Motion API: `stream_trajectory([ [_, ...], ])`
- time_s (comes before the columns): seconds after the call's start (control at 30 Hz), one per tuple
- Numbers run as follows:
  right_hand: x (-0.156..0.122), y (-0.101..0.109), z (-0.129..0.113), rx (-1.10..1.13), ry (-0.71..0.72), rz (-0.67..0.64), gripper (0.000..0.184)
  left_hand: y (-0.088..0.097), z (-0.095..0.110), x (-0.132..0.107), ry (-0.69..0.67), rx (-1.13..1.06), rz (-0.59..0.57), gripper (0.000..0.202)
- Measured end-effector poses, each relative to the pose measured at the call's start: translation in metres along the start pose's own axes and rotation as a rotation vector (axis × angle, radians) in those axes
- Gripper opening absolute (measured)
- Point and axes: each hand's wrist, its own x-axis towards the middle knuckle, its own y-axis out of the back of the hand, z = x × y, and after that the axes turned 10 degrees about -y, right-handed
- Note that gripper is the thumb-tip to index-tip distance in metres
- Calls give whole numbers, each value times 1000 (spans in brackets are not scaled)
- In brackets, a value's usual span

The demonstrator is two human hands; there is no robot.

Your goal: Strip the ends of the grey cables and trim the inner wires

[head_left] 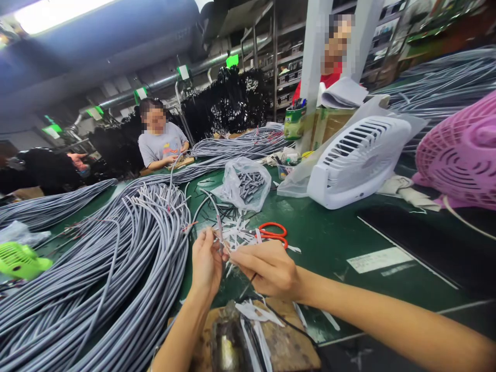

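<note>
My left hand (206,264) and my right hand (267,268) meet above the green table (333,243), both with fingers pinched on the end of one grey cable (217,219) that arcs up and back toward the big pile. Thin wires show at the cable's tip between my fingertips. A large heap of grey cables (116,268) lies to the left of my left hand. Orange-handled scissors (273,232) rest just behind my right hand among white paper scraps (240,237). A clear plastic bag of small dark tubes (246,185) sits further back.
A white desk fan (356,160) and a pink fan (461,150) stand on the right; a green fan (19,258) lies far left. Two other people are at the far side. A wooden block with a metal tool (248,341) lies near me.
</note>
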Motion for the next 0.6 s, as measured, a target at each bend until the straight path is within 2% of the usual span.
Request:
stream_trajectory([
  [0.13, -3, 4, 1, 46, 103, -62, 20, 4, 6, 4, 79, -109, -4, 30],
  [0.23, -3, 6, 0, 121, 139, 4, 15, 7, 13, 5, 99, -175, -90, 32],
  [0.3, 0, 7, -1, 141, 21, 110, 11, 8, 14, 4, 78, -153, -148, 32],
  [0.37, 6, 9, -1, 123, -208, 181, 9, 7, 14, 3, 58, -81, -191, 33],
  [0.4, 9, 10, 0, 124, -335, 177, 9, 7, 13, 3, 54, -45, -209, 33],
  [0.5, 16, 11, 5, 246, -605, 50, 11, 6, 10, 2, 59, 24, -250, 34],
  [0.6, 18, 10, 10, 364, -644, -126, 24, 7, 8, 0, 63, 73, -320, 32],
])
